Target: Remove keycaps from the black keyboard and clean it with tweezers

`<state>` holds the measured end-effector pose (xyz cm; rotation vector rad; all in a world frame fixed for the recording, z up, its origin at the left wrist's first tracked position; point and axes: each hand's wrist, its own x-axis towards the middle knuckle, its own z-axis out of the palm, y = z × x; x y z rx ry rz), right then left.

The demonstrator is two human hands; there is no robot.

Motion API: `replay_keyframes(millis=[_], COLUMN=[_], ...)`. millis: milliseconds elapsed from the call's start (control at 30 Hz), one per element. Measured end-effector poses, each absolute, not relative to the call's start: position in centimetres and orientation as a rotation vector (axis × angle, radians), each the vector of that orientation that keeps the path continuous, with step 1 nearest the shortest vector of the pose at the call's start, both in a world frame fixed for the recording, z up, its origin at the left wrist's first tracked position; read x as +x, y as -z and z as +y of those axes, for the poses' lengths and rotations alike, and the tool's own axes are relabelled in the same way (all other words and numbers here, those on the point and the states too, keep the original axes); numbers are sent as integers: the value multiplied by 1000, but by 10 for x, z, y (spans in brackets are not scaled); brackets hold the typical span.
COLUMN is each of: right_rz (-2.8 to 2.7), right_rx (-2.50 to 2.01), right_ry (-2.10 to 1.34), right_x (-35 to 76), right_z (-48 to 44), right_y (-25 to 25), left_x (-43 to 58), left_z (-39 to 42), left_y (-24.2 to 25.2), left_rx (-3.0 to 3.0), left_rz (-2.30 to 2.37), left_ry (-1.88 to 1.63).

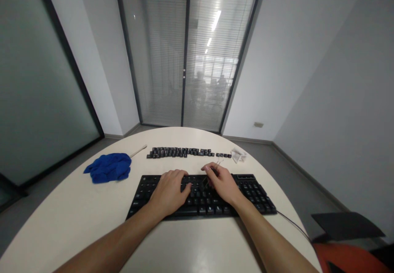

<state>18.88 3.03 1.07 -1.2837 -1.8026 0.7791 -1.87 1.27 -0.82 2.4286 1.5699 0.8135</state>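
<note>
A black keyboard (187, 211) lies on the pale round table (92, 219), its cable running off at the right. My left hand (170, 190) rests over the keyboard's left half, thumb and fingers apart, holding nothing. Over the middle of the keyboard, my right hand (222, 182) is closed in a pinch around a thin wire tool (218, 162), whose loops stick up above the fingers. Its lower end reaches down to the keys and is partly hidden. Beyond the keyboard, loose black keycaps (172, 152) stand in rows.
A crumpled blue cloth (110, 167) lies at the left, with a white stick brush (138, 150) beside it. Clear plastic wrapping (238, 155) sits right of the keycaps. A chair with a red seat (344, 258) stands at the lower right, past the table edge.
</note>
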Motion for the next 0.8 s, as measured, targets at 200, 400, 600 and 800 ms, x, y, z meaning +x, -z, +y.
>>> replay_keyframes(millis=[200, 400, 600, 800], right_rz=[-1708, -1689, -1717, -1719], right_rx=[-1258, -1216, -1158, -1099], right_ry=[-773, -792, -842, -901], right_x=[193, 191, 187, 186], right_z=[31, 29, 25, 24], right_y=[-10, -13, -17, -16], left_x=[-19, -17, -19, -22], left_z=[14, 11, 15, 20], left_y=[9, 0, 2, 7], left_rx=[2435, 2409, 2273, 2188], left_rz=[1487, 1322, 1218, 1205], left_ry=[-891, -961, -975, -989])
